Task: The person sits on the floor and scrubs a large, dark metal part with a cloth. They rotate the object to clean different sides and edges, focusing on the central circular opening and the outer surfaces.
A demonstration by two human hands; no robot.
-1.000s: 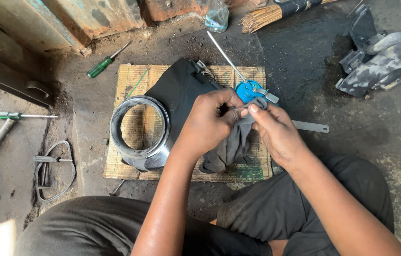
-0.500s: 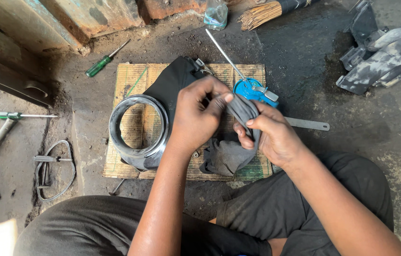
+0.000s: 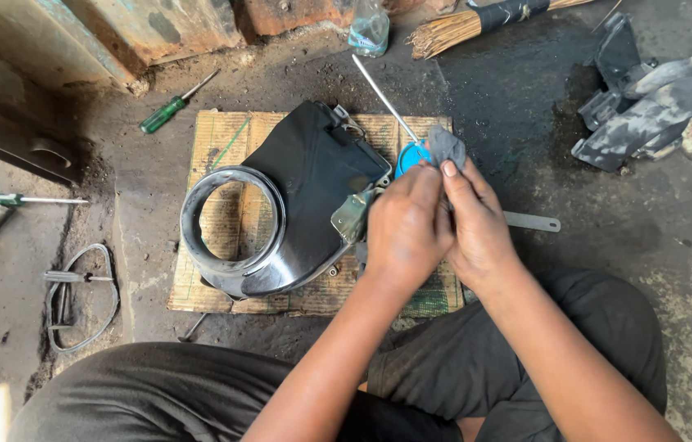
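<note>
Item: grey rag point(image 3: 446, 146), bunched and pinched between the fingers of our left hand point(image 3: 406, 229) and right hand point(image 3: 477, 225), above the blue part point(image 3: 408, 156); wiping evidently unfinished, black shroud point(image 3: 301, 192) lying just left of them.

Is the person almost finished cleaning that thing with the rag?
Hard to say. Both hands, left hand and right hand, are pressed together around a grey rag, rubbing something hidden inside. The black housing with its round ring lies on the mat, untouched for now. A green screwdriver lies off the mat. So the wiping is in hand; nothing shows it finished.
</note>
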